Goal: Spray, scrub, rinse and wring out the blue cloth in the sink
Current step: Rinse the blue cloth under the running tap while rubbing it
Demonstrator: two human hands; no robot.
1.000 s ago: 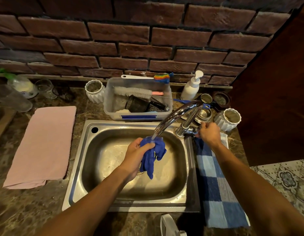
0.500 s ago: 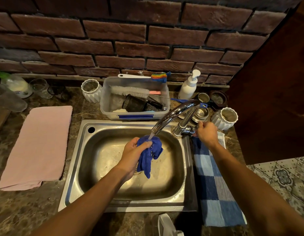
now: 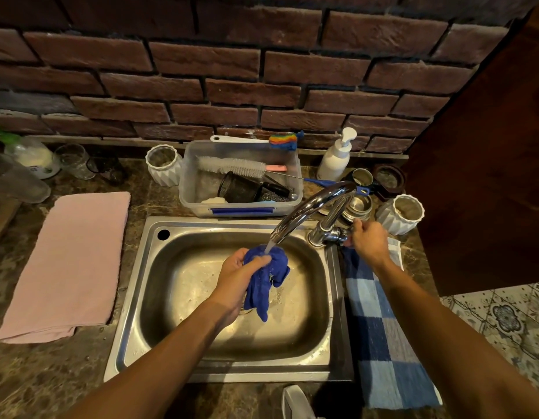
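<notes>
My left hand point(image 3: 238, 276) grips the bunched blue cloth point(image 3: 266, 279) over the steel sink point(image 3: 132, 300), right under the spout of the chrome tap point(image 3: 307, 213). A thin stream of water falls from the spout onto the top of the cloth, and the cloth's tail hangs down toward the basin floor. My right hand point(image 3: 368, 241) is closed on the tap handle at the tap's base, at the sink's back right corner.
A clear tub point(image 3: 241, 176) with brushes stands behind the sink, with a white pump bottle point(image 3: 336, 157) and white pots beside it. A pink towel point(image 3: 69, 261) lies on the left counter, a blue checked towel point(image 3: 380, 334) on the right. A white spray bottle top point(image 3: 295, 402) shows at the front edge.
My left hand has bunched the cloth tighter and keeps it under the spout. Water keeps running onto it. My right hand stays on the tap handle.
</notes>
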